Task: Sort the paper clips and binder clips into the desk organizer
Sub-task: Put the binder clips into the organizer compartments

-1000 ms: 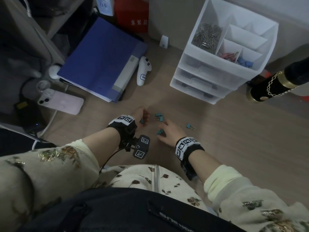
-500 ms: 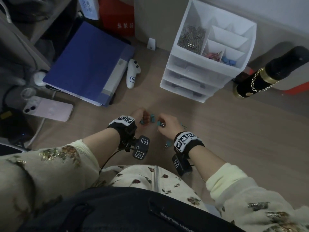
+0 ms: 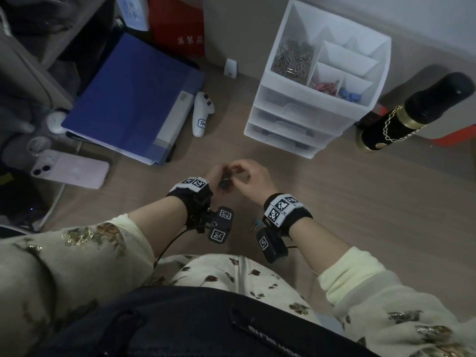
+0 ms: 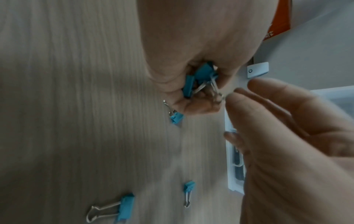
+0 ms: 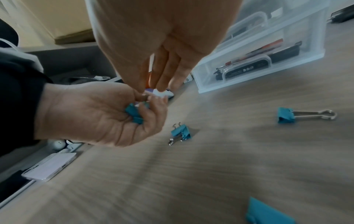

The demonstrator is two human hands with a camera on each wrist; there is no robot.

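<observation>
— Several blue clips (image 5: 135, 114) sit bunched in my cupped left hand (image 5: 99, 115), fingers curled round them. One wire handle (image 4: 215, 87) sticks out toward my right hand (image 4: 283, 136).

— And the right?

— Its fingertips (image 4: 232, 99) touch that handle's end; a firm pinch I cannot tell. Three loose clips (image 5: 181, 132) lie on the desk (image 3: 360, 215) below both hands, the organizer (image 3: 260, 124) beyond my knuckles.

— Nearer hand?

— Right, I judge.

Blue binder clips (image 4: 199, 78), white organizer (image 3: 296, 124), blue folder (image 3: 123, 99), floral sleeves (image 3: 77, 248).
</observation>
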